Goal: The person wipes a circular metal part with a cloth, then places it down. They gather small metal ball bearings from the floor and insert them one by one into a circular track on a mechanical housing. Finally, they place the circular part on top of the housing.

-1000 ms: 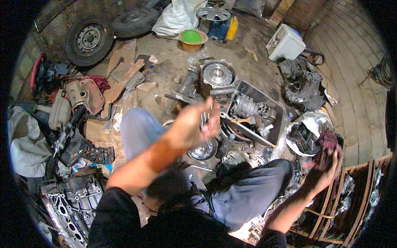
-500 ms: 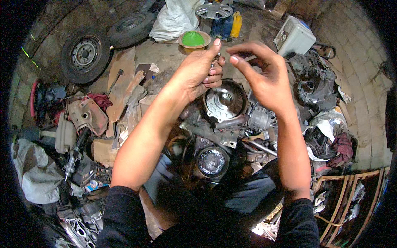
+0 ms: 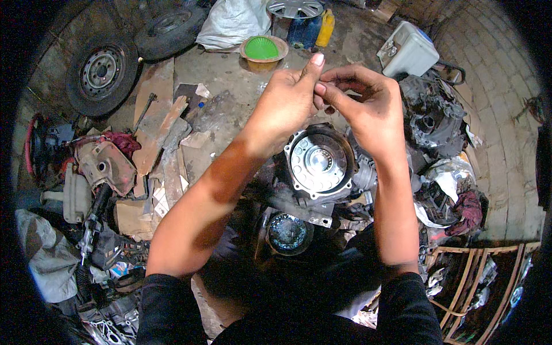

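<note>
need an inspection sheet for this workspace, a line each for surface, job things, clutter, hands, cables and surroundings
Surface: stained floor, much of it covered
Job things: round metal housing below the hands; anything held is hidden
Clutter: wood strip and cardboard on the left; dark red cloth on the right
Hands: left hand thumb up, fingers curled; right hand fingers meet it
Cables: dark bundle at right edge, too dim to identify
Surroundings: block wall, white box, white sack, two tyred wheels
</note>
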Demonstrator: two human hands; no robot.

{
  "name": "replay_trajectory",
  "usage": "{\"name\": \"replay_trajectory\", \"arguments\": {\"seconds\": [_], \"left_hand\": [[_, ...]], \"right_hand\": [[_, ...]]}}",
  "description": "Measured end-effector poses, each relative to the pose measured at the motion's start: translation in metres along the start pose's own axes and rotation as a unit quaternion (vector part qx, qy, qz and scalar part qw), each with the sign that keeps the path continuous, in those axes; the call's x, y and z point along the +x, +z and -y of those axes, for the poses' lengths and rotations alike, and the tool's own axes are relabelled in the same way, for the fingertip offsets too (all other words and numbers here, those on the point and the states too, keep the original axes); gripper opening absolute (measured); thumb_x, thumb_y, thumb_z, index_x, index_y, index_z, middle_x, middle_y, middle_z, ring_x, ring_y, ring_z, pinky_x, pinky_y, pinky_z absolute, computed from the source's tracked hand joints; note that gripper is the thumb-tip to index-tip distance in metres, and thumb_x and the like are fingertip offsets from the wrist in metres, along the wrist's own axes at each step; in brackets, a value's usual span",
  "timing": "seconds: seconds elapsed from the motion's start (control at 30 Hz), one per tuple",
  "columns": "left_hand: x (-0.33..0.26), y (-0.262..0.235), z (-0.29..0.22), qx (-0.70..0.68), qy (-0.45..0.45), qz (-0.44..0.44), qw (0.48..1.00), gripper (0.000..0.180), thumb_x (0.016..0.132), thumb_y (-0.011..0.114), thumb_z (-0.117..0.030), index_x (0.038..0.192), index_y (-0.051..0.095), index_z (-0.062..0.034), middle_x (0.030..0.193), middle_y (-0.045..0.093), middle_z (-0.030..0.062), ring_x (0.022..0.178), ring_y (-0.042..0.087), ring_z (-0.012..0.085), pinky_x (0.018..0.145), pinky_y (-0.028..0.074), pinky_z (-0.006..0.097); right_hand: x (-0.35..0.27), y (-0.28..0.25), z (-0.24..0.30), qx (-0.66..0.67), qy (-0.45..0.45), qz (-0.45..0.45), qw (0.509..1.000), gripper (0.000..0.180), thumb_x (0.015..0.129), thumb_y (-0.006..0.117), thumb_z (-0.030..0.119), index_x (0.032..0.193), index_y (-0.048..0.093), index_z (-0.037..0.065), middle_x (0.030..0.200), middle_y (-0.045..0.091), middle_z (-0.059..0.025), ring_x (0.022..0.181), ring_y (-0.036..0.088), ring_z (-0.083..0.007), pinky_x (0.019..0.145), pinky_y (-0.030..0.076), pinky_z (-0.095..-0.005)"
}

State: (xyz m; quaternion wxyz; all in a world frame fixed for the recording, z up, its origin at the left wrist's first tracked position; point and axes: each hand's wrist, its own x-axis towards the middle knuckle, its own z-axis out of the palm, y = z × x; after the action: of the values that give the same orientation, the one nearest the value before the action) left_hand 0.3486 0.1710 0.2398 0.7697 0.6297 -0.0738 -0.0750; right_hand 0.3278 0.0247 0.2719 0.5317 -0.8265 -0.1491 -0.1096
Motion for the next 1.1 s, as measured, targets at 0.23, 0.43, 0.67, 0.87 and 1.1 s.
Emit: {"name": "replay_trajectory", "arguments": {"seconds": [0.23, 0.43, 0.67, 0.87, 1.1], "left_hand": [[0.006, 0.001, 0.011, -0.006, -0.041, 0.03, 0.999, 0.057, 0.099, 0.048, -0.058, 0.085, 0.064, -0.0048, 0.061, 0.053, -0.0013, 0.044, 0.042, 0.0067, 0.041, 0.031, 0.024], [0.003, 0.014, 0.01, -0.007, -0.039, 0.067, 0.997, 0.059, 0.102, 0.048, -0.052, 0.068, 0.057, -0.0037, 0.051, 0.044, -0.0012, 0.039, 0.037, 0.0092, 0.038, 0.026, 0.028], [0.01, 0.002, 0.005, -0.135, -0.085, 0.058, 0.985, 0.051, 0.101, 0.048, -0.053, 0.077, 0.049, -0.0081, 0.049, 0.03, -0.0041, 0.039, 0.025, 0.0094, 0.042, 0.023, 0.027], [0.008, -0.005, 0.004, -0.165, -0.092, 0.044, 0.981, 0.05, 0.102, 0.048, -0.05, 0.077, 0.05, -0.0074, 0.05, 0.031, -0.0035, 0.04, 0.026, 0.009, 0.042, 0.023, 0.027], [0.007, -0.004, 0.006, -0.142, -0.078, 0.043, 0.986, 0.047, 0.103, 0.048, -0.047, 0.078, 0.051, -0.0067, 0.051, 0.032, -0.003, 0.041, 0.025, 0.0087, 0.041, 0.022, 0.026]], "right_hand": [[-0.001, -0.002, -0.013, -0.128, -0.062, -0.006, 0.99, 0.018, 0.08, 0.072, 0.009, 0.091, 0.067, -0.005, 0.08, 0.07, -0.0142, 0.074, 0.066, -0.0145, 0.069, 0.054, -0.0325], [-0.008, -0.02, -0.018, -0.015, -0.019, -0.008, 1.0, 0.015, 0.082, 0.066, 0.006, 0.092, 0.064, -0.004, 0.08, 0.068, -0.0082, 0.071, 0.064, -0.0148, 0.066, 0.053, -0.0322], [-0.028, -0.079, -0.067, 0.525, 0.268, -0.012, 0.808, 0.014, 0.09, 0.058, 0.012, 0.099, 0.057, 0.001, 0.088, 0.058, -0.007, 0.077, 0.056, -0.0181, 0.064, 0.048, -0.0284], [-0.052, -0.084, -0.053, 0.369, 0.317, 0.04, 0.873, 0.018, 0.081, 0.047, 0.011, 0.09, 0.058, 0.0, 0.062, 0.042, 0.0024, 0.049, 0.036, -0.0106, 0.045, 0.029, -0.0261], [-0.087, -0.035, -0.006, -0.306, 0.044, 0.131, 0.942, 0.033, 0.079, 0.06, 0.008, 0.109, 0.069, -0.003, 0.086, 0.069, -0.0271, 0.078, 0.07, -0.0387, 0.074, 0.055, -0.0446]]}}
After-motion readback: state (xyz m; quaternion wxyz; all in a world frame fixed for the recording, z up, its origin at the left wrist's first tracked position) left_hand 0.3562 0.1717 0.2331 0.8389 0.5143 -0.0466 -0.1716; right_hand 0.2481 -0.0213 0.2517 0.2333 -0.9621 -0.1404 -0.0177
